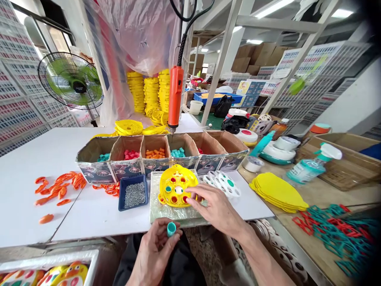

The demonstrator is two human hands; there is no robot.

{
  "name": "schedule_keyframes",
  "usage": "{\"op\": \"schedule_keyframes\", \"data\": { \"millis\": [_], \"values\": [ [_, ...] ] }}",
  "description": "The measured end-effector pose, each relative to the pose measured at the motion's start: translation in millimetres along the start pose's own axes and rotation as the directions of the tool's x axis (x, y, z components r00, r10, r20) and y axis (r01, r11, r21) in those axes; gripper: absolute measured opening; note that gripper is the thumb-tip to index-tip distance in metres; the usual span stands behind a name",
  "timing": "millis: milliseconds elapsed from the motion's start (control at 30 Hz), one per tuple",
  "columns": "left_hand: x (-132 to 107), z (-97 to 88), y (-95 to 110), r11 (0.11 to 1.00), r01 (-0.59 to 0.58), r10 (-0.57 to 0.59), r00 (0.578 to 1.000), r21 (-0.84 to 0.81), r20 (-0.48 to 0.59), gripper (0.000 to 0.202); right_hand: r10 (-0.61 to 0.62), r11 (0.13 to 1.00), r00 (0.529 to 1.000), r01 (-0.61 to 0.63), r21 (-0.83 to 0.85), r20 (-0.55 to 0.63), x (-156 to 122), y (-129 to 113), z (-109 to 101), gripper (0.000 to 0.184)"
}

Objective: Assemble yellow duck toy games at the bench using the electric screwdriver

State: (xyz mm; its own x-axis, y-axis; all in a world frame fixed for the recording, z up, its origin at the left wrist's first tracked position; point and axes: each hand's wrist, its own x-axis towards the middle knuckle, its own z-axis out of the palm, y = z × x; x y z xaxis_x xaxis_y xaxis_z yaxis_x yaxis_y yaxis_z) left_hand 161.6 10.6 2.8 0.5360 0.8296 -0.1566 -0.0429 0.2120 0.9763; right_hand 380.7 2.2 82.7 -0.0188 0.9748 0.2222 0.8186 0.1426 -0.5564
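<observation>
My left hand (156,248) is closed around a small teal plastic cup (171,228), its round opening facing up, just below the table's front edge. My right hand (216,204) reaches over a round yellow plastic shell (178,171), thumb and fingers apart. The thumb tip lies beside a red cup (185,200) in the shell's lower right hole; contact is hard to make out. Other holes hold a teal cup (168,189) and red or orange cups. My fingers cover the shell's right side. Beneath it is a plastic-wrapped board (157,214).
Behind the shell stands a row of cardboard bins (126,165) with coloured cups. An orange electric screwdriver (175,95) hangs above them. A blue tray of screws (133,194) and orange parts (59,188) lie left; white perforated plates (229,184), yellow sheets (276,192) and a spray bottle (309,169) right.
</observation>
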Motion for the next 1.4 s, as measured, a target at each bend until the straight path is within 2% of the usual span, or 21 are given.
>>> {"op": "schedule_keyframes", "data": {
  "millis": [67, 133, 200, 300, 367, 433, 467, 500, 567, 600, 633, 667, 733, 800, 900, 1000, 1133, 1300, 1400],
  "values": [
    [4.2, 2.2, 2.0, 0.999, -0.055, 0.054, 0.998, -0.003, -0.022, 0.031, 0.022, 0.984, 0.998, -0.031, 0.177, 0.053, -11.4, -11.0, 3.8, 0.021],
    [6.1, 4.4, 2.6, 0.995, -0.095, 0.096, 0.995, 0.025, -0.036, 0.027, 0.035, 0.961, 0.995, -0.060, 0.271, 0.095, -22.3, -22.0, 11.5, 0.026],
    [5.8, 6.4, 2.3, 0.991, -0.113, 0.116, 0.993, 0.074, -0.035, 0.021, 0.056, 0.962, 0.995, -0.075, 0.264, 0.078, -31.8, -31.0, 21.9, 0.030],
    [3.9, 8.7, -0.1, 0.978, -0.120, 0.126, 0.992, 0.169, -0.024, 0.018, 0.065, 0.980, 0.998, -0.066, 0.187, 0.012, -41.7, -37.0, 34.7, 0.020],
    [3.8, 9.0, -2.5, 0.961, -0.140, 0.148, 0.989, 0.240, -0.015, 0.022, 0.044, 0.983, 0.998, -0.037, 0.180, -0.035, -43.3, -33.3, 35.8, 0.013],
    [5.7, 7.5, -4.8, 0.908, -0.206, 0.233, 0.972, 0.364, -0.032, 0.030, 0.045, 0.982, 0.994, -0.026, 0.189, -0.100, -39.0, -22.7, 30.3, 0.015],
    [7.4, 6.0, -5.8, 0.852, -0.269, 0.324, 0.945, 0.448, -0.050, 0.033, 0.052, 0.985, 0.986, -0.025, 0.170, -0.157, -34.5, -15.1, 26.1, 0.018],
    [9.5, 4.0, -6.5, 0.772, -0.336, 0.433, 0.899, 0.540, -0.060, 0.035, 0.055, 0.992, 0.972, -0.027, 0.125, -0.228, -28.7, -6.6, 21.8, 0.020],
    [14.5, -0.7, -7.2, 0.573, -0.425, 0.628, 0.777, 0.701, -0.041, 0.034, 0.024, 0.999, 0.933, -0.033, -0.019, -0.359, -15.2, 10.7, 15.6, 0.022],
    [17.0, -3.0, -7.2, 0.488, -0.442, 0.688, 0.726, 0.753, -0.020, 0.032, -0.003, 0.995, 0.925, -0.037, -0.097, -0.381, -8.5, 18.2, 14.4, 0.022],
    [19.2, -5.1, -7.1, 0.428, -0.438, 0.717, 0.698, 0.791, -0.001, 0.031, -0.022, 0.986, 0.933, -0.040, -0.164, -0.360, -2.4, 24.3, 14.3, 0.021],
    [21.1, -6.7, -7.0, 0.392, -0.421, 0.724, 0.690, 0.818, 0.009, 0.031, -0.027, 0.975, 0.951, -0.042, -0.217, -0.308, 2.5, 28.6, 15.2, 0.022],
    [23.6, -8.7, -7.2, 0.358, -0.387, 0.716, 0.698, 0.850, 0.017, 0.029, -0.008, 0.957, 0.979, -0.051, -0.285, -0.203, 8.4, 32.6, 18.3, 0.025],
    [24.5, -9.3, -8.1, 0.345, -0.370, 0.695, 0.718, 0.862, 0.030, 0.029, 0.015, 0.952, 0.987, -0.063, -0.301, -0.159, 9.4, 33.0, 20.8, 0.030],
    [24.3, -9.4, -10.3, 0.329, -0.368, 0.690, 0.722, 0.870, 0.045, 0.030, 0.027, 0.961, 0.982, -0.077, -0.267, -0.186, 6.5, 34.0, 22.4, 0.028],
    [24.0, -9.7, -11.1, 0.320, -0.374, 0.703, 0.710, 0.871, 0.047, 0.028, 0.033, 0.968, 0.980, -0.080, -0.236, -0.197, 4.1, 37.9, 24.6, 0.022],
    [24.5, -9.7, -9.6, 0.333, -0.385, 0.697, 0.715, 0.861, 0.051, 0.027, 0.041, 0.969, 0.977, -0.090, -0.229, -0.210, 3.7, 40.8, 28.7, 0.024],
    [25.5, -9.2, -10.1, 0.332, -0.390, 0.708, 0.705, 0.859, 0.047, 0.027, -0.011, 0.953, 0.960, -0.075, -0.294, -0.281, 1.7, 39.1, 30.4, 0.015],
    [25.9, -9.0, -10.6, 0.332, -0.396, 0.715, 0.697, 0.856, 0.045, 0.027, -0.044, 0.928, 0.968, -0.052, -0.369, -0.247, 0.3, 38.3, 29.9, 0.019]
  ]
}}
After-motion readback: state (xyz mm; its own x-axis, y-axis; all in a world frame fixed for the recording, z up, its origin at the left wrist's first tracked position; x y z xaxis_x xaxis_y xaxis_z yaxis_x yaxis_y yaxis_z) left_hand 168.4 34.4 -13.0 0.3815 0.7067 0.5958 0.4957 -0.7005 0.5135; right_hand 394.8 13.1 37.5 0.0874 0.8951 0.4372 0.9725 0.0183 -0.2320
